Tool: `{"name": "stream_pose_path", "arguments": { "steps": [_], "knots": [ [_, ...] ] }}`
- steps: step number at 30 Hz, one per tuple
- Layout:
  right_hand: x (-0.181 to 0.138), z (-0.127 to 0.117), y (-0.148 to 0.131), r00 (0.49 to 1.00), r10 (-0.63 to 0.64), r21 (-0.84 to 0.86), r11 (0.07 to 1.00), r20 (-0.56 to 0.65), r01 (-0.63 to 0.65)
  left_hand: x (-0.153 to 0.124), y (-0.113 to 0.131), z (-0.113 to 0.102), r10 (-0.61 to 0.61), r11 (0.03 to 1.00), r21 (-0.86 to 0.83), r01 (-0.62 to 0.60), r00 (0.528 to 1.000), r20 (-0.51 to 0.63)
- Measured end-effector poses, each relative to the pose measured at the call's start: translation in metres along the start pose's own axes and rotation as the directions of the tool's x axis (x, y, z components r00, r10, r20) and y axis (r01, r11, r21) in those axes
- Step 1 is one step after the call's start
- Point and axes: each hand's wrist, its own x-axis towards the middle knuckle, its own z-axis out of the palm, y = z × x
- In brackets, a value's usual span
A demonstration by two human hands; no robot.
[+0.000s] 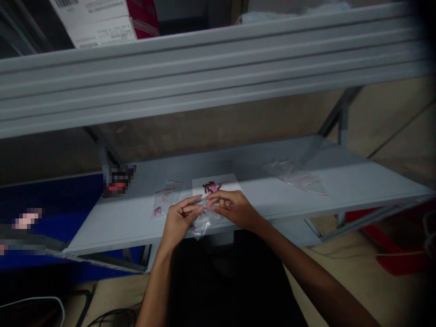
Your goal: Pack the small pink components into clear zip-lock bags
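Near the table's front edge, my left hand (181, 215) and my right hand (234, 207) meet on a clear plastic bag (203, 224). The fingers of both are pinched at its upper part, and the bag hangs crumpled below them. Just beyond my fingertips, small pink and dark pieces (211, 186) lie in a pile on a white sheet of paper (231, 180). To the left, clear zip bags (166, 200) with a few small pink and purple pieces inside lie flat on the table.
More flat clear bags with red strips (295, 176) lie on the right of the grey-white table (126, 222). A ridged metal shelf beam (204, 77) crosses above, with a white and red box (105, 22) on it. Metal braces (335, 116) stand behind.
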Motion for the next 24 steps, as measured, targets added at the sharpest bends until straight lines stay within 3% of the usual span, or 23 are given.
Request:
{"name": "stream_pose_path", "arguments": {
  "steps": [2, 6, 12, 19, 24],
  "knots": [
    [0.000, -0.002, 0.006, 1.000, 0.025, 0.010, 1.000, 0.003, -0.025, 0.001, -0.001, 0.000, 0.006, 1.000, -0.014, -0.006, 1.000, -0.026],
    [0.004, -0.015, 0.026, 0.985, 0.038, -0.172, 0.983, -0.170, -0.068, 0.004, -0.004, 0.000, 0.043, 0.998, -0.040, -0.049, 0.990, -0.135],
    [0.005, -0.024, 0.057, 0.998, -0.013, -0.420, 0.908, -0.055, -0.011, 0.008, -0.009, -0.001, 0.099, 0.994, -0.025, -0.106, 0.975, -0.197],
    [0.005, -0.020, 0.058, 0.998, 0.020, -0.468, 0.883, -0.054, -0.043, 0.008, -0.011, -0.002, 0.108, 0.994, 0.005, -0.109, 0.978, -0.177],
    [0.004, -0.024, 0.047, 0.996, -0.014, -0.402, 0.915, -0.083, -0.021, 0.009, -0.010, -0.002, 0.104, 0.994, 0.002, -0.106, 0.979, -0.176]
  ]
}}
